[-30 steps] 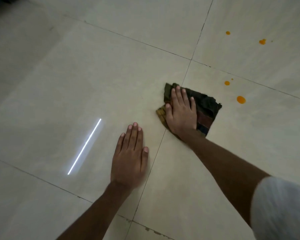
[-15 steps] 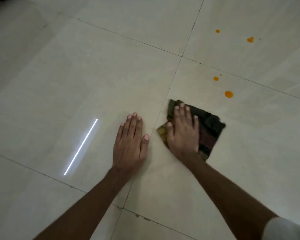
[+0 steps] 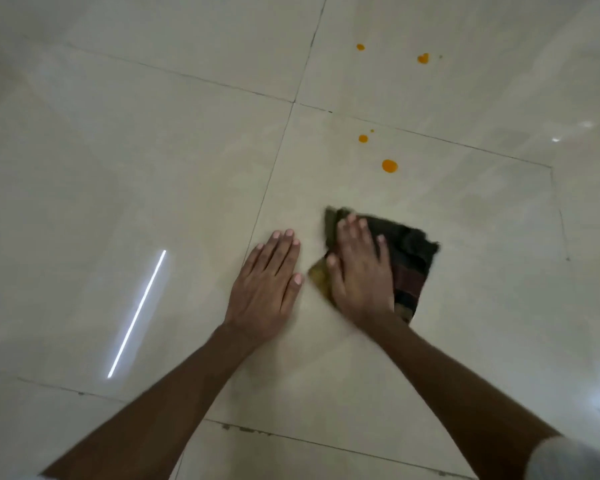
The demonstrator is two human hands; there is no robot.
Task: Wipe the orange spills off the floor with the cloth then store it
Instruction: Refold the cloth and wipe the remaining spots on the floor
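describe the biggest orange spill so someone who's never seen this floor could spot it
Start at the dark cloth pressed flat under the right hand on the pale tiled floor. Look just beyond it on the same tile: the nearest orange spot is the one. It is rounder and clearly larger than the three drops farther away.

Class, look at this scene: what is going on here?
A person kneels over a tiled floor. The right hand presses a dark cloth flat on the tile; the left hand rests flat beside it. Four orange spills lie beyond the cloth, not yet wiped.
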